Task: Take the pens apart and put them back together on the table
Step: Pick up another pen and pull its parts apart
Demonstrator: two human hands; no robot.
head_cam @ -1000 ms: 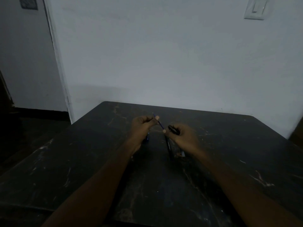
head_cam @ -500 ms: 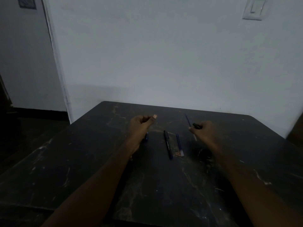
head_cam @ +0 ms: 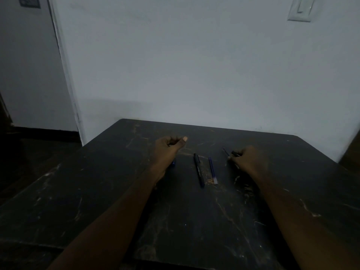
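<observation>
On the dark table (head_cam: pixel 194 221) lie a black capped pen (head_cam: pixel 199 170) and, just to its right, a thin blue pen insert (head_cam: pixel 212 170) with a pale end. My left hand (head_cam: pixel 167 151) is curled into a fist to the left of them, and the blue end of a pen barrel (head_cam: pixel 173 163) sticks out below it. My right hand (head_cam: pixel 246 159) rests low on the table to the right. It pinches a thin dark refill (head_cam: pixel 226 152) that points up and left, along with a small dark pen part (head_cam: pixel 234 152).
The table's far edge meets a pale wall (head_cam: pixel 194 75). A wall corner (head_cam: pixel 66 78) drops to dark floor at the left. A light switch (head_cam: pixel 301 8) is high on the right. The table top is scratched.
My right hand pulled the thin refill away from my left hand, moved right, and then lowered toward the table. The left hand stayed put, still gripping the blue barrel.
</observation>
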